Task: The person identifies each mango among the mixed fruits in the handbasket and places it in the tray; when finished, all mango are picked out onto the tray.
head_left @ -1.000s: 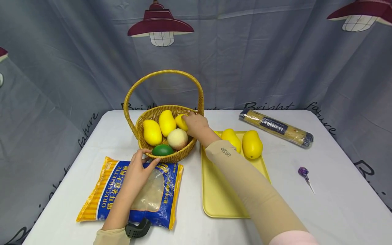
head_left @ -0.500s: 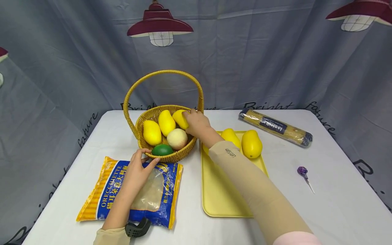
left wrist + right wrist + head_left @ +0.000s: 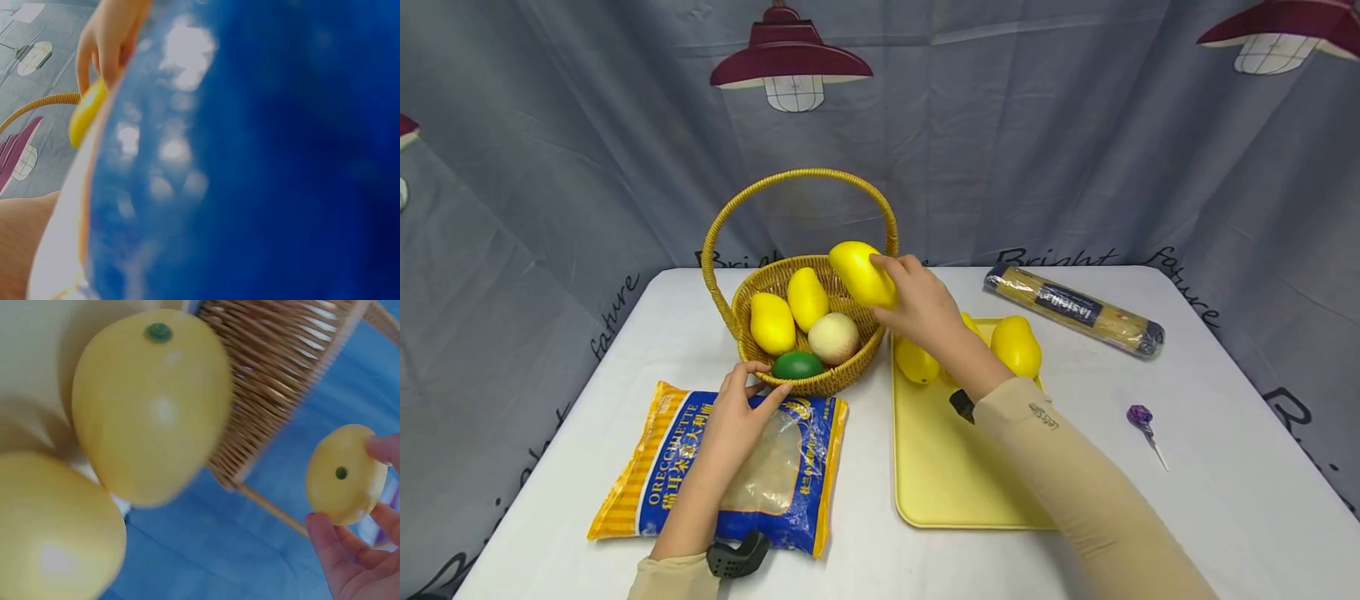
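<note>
My right hand grips a yellow mango, raised over the right rim of the wicker basket. In the right wrist view, thumb and fingers hold that mango by its sides. My left hand holds the basket's front-left rim, its forearm above a blue and yellow bag of orecchiette. Inside the basket lie two mangoes, a peach and a dark green oval fruit. The bag's blue film fills most of the left wrist view and hides the left fingers.
A yellow tray right of the basket bears several mangoes, one partly behind the right hand. A pack of spaghetti lies at the back right, a purple lollipop nearer. The basket's tall handle arches over the fruit.
My right hand has lifted the mango out of the basket and drawn it up, slightly right. The left hand has stayed at the rim.
</note>
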Motion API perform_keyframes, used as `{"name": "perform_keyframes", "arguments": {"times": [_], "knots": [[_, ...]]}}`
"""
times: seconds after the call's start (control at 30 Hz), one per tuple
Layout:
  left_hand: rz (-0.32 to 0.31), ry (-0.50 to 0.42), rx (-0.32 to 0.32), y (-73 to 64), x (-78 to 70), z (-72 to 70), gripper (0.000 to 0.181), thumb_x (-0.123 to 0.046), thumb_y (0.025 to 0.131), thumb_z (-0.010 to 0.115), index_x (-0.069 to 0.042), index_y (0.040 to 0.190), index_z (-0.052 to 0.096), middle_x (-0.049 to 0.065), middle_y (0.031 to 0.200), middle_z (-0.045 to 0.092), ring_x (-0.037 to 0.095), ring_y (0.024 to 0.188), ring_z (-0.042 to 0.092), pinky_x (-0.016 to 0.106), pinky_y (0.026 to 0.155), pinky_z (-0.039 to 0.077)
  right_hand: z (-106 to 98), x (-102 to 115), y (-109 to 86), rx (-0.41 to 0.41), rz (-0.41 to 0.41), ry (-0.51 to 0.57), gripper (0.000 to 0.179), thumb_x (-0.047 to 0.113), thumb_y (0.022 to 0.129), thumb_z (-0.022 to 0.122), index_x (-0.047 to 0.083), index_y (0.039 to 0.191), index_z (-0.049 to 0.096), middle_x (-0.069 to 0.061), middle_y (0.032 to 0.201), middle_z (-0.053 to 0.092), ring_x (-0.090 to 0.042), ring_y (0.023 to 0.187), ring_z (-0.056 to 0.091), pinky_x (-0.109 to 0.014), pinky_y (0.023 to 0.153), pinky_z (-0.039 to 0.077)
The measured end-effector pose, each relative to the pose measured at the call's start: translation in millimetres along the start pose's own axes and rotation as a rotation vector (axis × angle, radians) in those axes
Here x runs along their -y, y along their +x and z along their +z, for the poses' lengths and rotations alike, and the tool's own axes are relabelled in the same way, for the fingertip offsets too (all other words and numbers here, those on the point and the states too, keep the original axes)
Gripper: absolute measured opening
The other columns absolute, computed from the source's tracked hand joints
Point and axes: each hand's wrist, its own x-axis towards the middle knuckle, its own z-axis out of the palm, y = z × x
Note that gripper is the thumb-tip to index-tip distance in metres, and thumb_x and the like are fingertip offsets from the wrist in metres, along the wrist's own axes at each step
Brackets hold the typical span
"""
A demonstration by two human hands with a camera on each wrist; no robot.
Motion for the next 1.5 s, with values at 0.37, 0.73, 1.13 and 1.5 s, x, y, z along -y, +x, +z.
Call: {"name": "perform_keyframes", "arguments": {"times": [0.37, 0.73, 1.13, 1.5], "knots": [[0.006, 0.008, 0.002, 0.7, 0.1, -0.8, 0.059, -0.053, 0.090, 0.061, -0.011, 0.129, 0.044, 0.021, 0.142, 0.037, 0.037, 0.120, 0.054, 0.058, 0.097, 0.040, -40.2, -16.6, -95.1, -0.055, 0.043, 0.055, 0.072, 0.028, 0.082, 0.077, 0.020, 0.145, 0.042, -0.012, 0.128, 0.051, -0.029, 0.098, 0.056, -0.043, 0.077, 0.051], [0.010, 0.003, 0.000, -1.8, -1.6, 0.9, 0.058, -0.051, 0.091, 0.061, -0.010, 0.129, 0.044, 0.021, 0.141, 0.038, 0.037, 0.120, 0.054, 0.059, 0.097, 0.040, -18.7, -23.8, -169.6, 0.124, 0.096, -0.024, 0.069, 0.029, 0.074, 0.083, 0.015, 0.135, 0.054, -0.009, 0.109, 0.058, -0.020, 0.083, 0.057, -0.041, 0.076, 0.051], [0.005, 0.005, 0.007, -1.5, -0.7, 0.9, 0.061, -0.053, 0.090, 0.060, -0.010, 0.130, 0.043, 0.021, 0.142, 0.036, 0.037, 0.121, 0.054, 0.058, 0.099, 0.038, 10.6, -24.1, -179.2, 0.161, 0.141, -0.035, 0.071, 0.028, 0.075, 0.081, 0.011, 0.137, 0.051, -0.010, 0.104, 0.056, -0.015, 0.069, 0.049, -0.032, 0.064, 0.045], [0.003, 0.005, 0.010, -1.4, -0.9, 0.3, 0.061, -0.054, 0.090, 0.060, -0.011, 0.130, 0.043, 0.021, 0.143, 0.036, 0.037, 0.121, 0.053, 0.058, 0.098, 0.039, 20.8, -7.4, -166.1, 0.219, 0.225, 0.006, 0.081, 0.039, 0.075, 0.082, 0.015, 0.143, 0.044, -0.016, 0.129, 0.047, -0.021, 0.060, 0.054, -0.037, 0.060, 0.049]]}}
